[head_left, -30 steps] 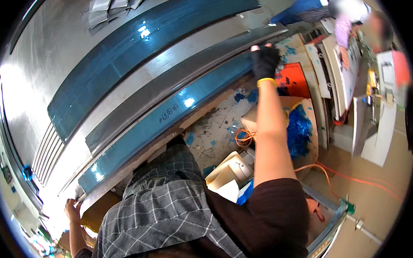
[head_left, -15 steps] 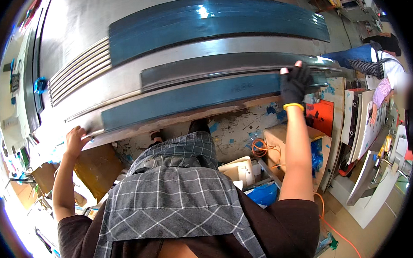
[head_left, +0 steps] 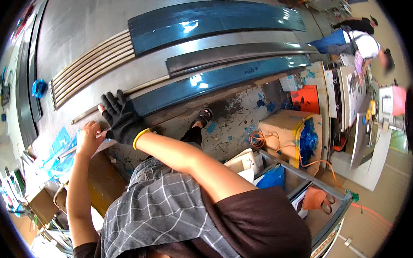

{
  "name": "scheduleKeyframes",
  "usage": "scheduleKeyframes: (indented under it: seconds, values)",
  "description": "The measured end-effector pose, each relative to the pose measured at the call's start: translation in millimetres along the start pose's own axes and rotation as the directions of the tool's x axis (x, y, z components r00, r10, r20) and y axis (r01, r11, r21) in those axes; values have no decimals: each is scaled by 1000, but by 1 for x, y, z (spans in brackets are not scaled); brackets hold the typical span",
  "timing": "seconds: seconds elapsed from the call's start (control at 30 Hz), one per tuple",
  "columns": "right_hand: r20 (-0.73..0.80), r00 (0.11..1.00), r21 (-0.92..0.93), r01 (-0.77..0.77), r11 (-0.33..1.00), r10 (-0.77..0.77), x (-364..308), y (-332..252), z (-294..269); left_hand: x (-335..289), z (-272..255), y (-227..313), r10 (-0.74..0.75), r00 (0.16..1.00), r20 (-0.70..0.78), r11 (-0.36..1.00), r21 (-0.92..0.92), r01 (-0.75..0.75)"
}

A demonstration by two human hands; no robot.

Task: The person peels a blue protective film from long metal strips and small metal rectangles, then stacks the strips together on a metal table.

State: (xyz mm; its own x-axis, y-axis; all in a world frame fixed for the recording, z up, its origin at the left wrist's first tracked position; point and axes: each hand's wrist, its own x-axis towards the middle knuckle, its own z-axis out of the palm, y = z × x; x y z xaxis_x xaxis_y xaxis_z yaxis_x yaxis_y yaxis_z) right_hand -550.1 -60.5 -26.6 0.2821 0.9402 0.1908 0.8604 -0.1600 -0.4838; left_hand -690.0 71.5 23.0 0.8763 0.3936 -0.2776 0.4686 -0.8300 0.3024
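Observation:
My right hand (head_left: 123,120) wears a black glove with bare fingertips and a yellow wristband. Its fingers are spread over the left end of a long blue-filmed metal strip (head_left: 205,83) along the bench's near edge. Close beside its thumb is my bare left hand (head_left: 89,138), fingers curled and pinched together near that same end. What they pinch, if anything, is too small to make out. Just beyond, a thin metal rod (head_left: 85,116) runs partly under a dark metal profile (head_left: 222,56). Crumpled clear-blue film (head_left: 59,154) lies left of my left hand.
Farther back on the metal bench (head_left: 87,24) are a wide blue-filmed panel (head_left: 212,26) and several parallel rods (head_left: 93,64). A blue tape roll (head_left: 39,88) sits at left. Cardboard box (head_left: 279,131), orange cable (head_left: 259,138) and drawer (head_left: 329,206) are at right. Another person (head_left: 362,44) stands far right.
My right hand has swept left from the strip's right part to its left end, next to my left hand. My body has turned, and the view has shifted with it.

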Motion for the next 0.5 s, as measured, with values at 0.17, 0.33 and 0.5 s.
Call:
scheduleKeyframes:
  seconds: [0.17,0.33,0.5]
  values:
    - [-477,839,126,-228,965,261,-29,77,-41,-7,14,-24,0,997,71,1000,19,-1]
    - [-641,652,-125,-609,783,404,-110,233,-158,-6,10,-13,-84,990,114,996,4,84]
    - [-629,529,-192,-815,546,569,-170,358,-240,3,3,-5,-91,984,155,996,40,85]
